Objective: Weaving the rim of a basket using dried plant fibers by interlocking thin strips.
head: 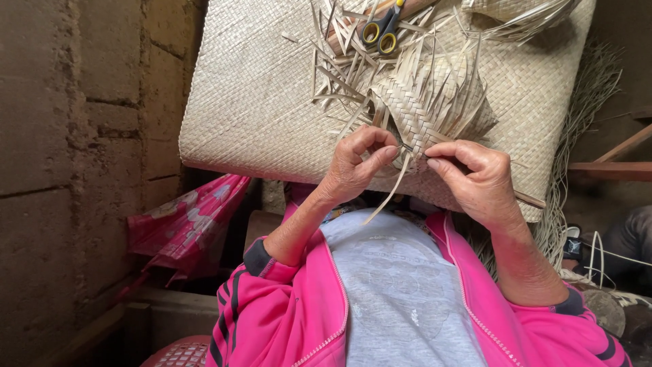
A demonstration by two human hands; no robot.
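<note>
Between the two hands: one loose strip being worked into the near edge of a small woven piece.

To the left of the hands, a pink patterned cloth [187, 224] hangs beside the block wall [61, 136]. The left hand [353, 170] is closed, thumb and forefinger pinching the strip [388, 194], whose free end trails down toward the chest. The right hand [475, 180] is closed too, fingertips pressing the woven piece [428, 112] where the strip enters. Judgement: the weave stays tight if the right hand keeps the edge pinned while the left draws the strip flat and untwisted. Under and beyond both hands lies a large woven mat [251, 102]; scissors [382, 30] rest on it past the hands, among loose strips. No container shows contents.
</note>
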